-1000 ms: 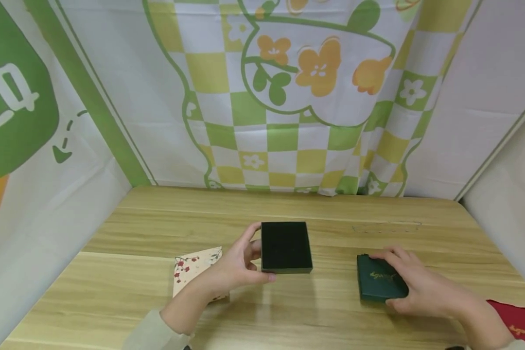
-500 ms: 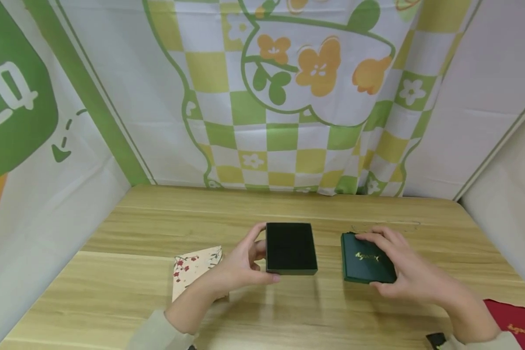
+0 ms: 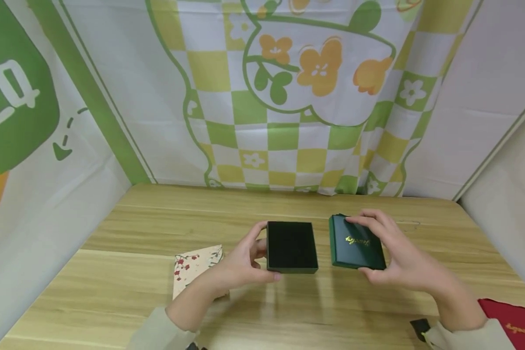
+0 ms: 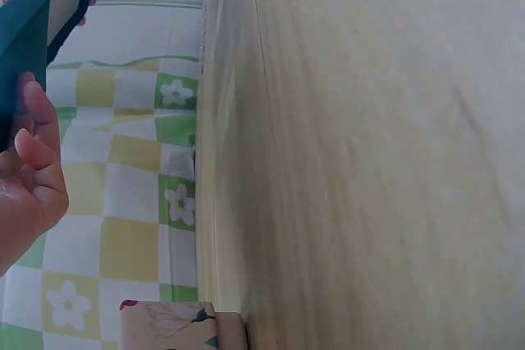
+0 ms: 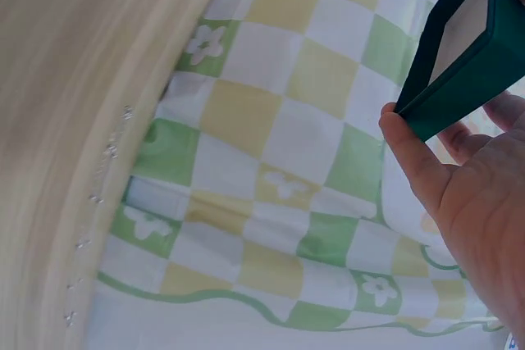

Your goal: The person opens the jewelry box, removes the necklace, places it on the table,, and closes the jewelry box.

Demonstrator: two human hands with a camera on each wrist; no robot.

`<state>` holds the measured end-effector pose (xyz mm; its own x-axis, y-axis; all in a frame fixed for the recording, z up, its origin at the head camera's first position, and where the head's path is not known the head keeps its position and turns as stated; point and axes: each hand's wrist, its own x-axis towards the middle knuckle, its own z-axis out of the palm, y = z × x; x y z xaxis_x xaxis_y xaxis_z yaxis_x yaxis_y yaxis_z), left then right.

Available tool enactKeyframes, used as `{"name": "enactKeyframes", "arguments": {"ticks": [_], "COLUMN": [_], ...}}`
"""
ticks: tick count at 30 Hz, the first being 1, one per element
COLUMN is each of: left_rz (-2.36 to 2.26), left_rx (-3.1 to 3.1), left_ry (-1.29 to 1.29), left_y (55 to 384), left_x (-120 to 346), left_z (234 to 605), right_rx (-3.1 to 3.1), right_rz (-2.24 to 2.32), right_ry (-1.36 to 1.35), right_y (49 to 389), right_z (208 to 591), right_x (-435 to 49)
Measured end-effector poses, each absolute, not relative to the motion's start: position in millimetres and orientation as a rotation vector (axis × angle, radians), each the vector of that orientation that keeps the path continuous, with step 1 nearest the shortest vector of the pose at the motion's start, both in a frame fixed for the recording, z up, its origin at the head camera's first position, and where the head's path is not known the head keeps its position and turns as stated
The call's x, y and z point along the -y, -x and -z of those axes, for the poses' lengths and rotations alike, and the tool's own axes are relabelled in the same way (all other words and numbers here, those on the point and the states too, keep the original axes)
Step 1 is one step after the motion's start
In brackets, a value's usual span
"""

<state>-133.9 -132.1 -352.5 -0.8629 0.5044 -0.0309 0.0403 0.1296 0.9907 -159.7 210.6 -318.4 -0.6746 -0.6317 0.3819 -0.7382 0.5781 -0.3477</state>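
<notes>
In the head view my left hand (image 3: 234, 267) grips the left side of a square jewelry box base (image 3: 291, 247), its black-lined inside facing up toward me. To its right, my right hand (image 3: 398, 255) holds the matching dark green box lid (image 3: 354, 243) with gold lettering on top, fingers on the far edge and thumb on the near edge. A narrow gap separates base and lid. Both are raised above the table; the right wrist view shows the pale hollow underside of the lid (image 5: 463, 34).
A cream flower-printed box (image 3: 197, 265) lies on the wooden table (image 3: 113, 287), partly behind the left forearm. A red pouch (image 3: 514, 323) with gold lettering sits at the right front. A thin beaded chain (image 5: 112, 151) lies toward the back right. Printed curtains (image 3: 284, 160) hang behind the table.
My right hand has brought the green lid leftward and up, closer to the base. My left hand has shifted slightly right with the base.
</notes>
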Motion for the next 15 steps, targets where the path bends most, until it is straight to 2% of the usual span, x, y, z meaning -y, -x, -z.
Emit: {"name": "enactKeyframes", "arguments": {"ticks": [15], "left_rz": [-1.803], "left_rx": [-2.041], "left_ry": [-0.571], "left_y": [132.9], "left_x": [123.6], "left_z": [350.3], "right_rx": [2.499], "right_rz": [-0.914], "right_ry": [-1.259], "right_y": [157.3], "right_z": [304.0], "right_x": [-180.8]}}
